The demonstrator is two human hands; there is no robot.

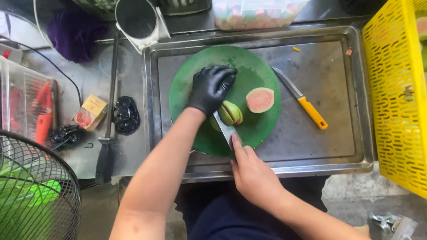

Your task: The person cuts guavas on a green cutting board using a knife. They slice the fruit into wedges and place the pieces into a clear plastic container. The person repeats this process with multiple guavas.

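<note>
Steel tray holds round green cutting board. Guava already halved: one half lies pink face up, apart. Left hand, black glove, clamps other half's wedges w/ green skin; right hand grips knife, blade at wedges. Slicing looks partway done. Yellow-handled knife lies idle on tray.

Even, soft daylight; moderate sharpness, wide-angle view.

The dull steel tray shows diffuse sheen without hard glare. Shadows beneath the round green cutting board are faint. The black wire fan guard at the lower left appears slightly soft, and edge lines bow mildly.
</note>
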